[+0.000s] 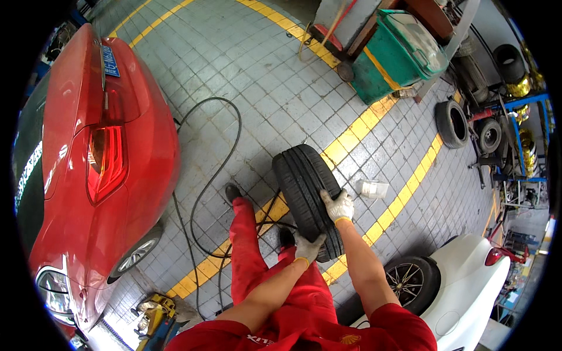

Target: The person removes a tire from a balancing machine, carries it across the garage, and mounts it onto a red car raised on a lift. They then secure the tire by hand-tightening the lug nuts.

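Observation:
A black car tire [301,181] stands on its tread in front of my legs, its grooved surface turned up toward me. My right hand [338,206], in a pale work glove with a yellow cuff, grips the tire's right side, the thumb resting on the tread. Closer to my body, my left hand [309,247], gloved alike, holds the tire's near end. Some of the fingers on both hands are hidden against the rubber. A small clear plastic box [373,188] lies on the floor just right of the tire.
To the left stands a red car [140,117]; a white car [462,286] is at the lower right. Black hose [205,175] loops over the tiled floor by my feet. A green bin [389,58] stands far right, near loose tires [452,124]. A yellow-blue jack [155,313] sits lower left.

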`<state>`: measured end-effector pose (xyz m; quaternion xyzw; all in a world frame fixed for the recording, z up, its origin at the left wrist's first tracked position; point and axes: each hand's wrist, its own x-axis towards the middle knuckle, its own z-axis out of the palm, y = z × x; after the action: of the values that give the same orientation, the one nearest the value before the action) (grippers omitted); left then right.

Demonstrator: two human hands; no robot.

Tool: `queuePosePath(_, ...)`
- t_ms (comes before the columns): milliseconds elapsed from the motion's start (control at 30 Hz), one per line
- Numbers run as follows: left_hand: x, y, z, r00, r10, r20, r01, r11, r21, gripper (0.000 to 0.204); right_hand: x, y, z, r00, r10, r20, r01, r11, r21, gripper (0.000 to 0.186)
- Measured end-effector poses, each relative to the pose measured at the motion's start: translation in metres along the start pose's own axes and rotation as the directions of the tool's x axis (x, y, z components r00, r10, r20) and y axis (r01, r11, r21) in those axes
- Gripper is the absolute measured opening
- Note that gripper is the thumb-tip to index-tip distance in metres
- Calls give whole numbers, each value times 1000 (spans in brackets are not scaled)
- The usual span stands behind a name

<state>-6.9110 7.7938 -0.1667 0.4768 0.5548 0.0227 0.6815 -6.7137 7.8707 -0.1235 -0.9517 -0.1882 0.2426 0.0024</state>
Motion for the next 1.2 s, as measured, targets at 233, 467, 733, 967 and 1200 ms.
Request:
queuePosePath(233, 113, 134, -127, 984, -150, -95, 144, 987, -71, 113, 80, -210, -23, 991, 120, 54, -115, 990, -75, 107)
queuePosePath(467, 280, 288, -205, 904, -392, -172, 389, 920, -49, 116, 218, -169, -58, 957, -148, 251, -54, 756, 653, 88)
queuePosePath(733, 343, 320, -260, 957, -85, 276, 32, 981, 190, 103, 276, -210, -23, 985, -58, 161, 53, 998, 38, 81)
queuePosePath(967, 342, 418, -328, 954, -79, 288, -31, 933, 359, 122, 318, -518, -106, 990, 138, 22, -139, 987, 85, 86)
queuePosePath(1200, 404, 501, -432, 978, -95, 186, -12, 864, 503, 116, 432, -489, -126, 954, -62, 293, -66, 911, 406, 96)
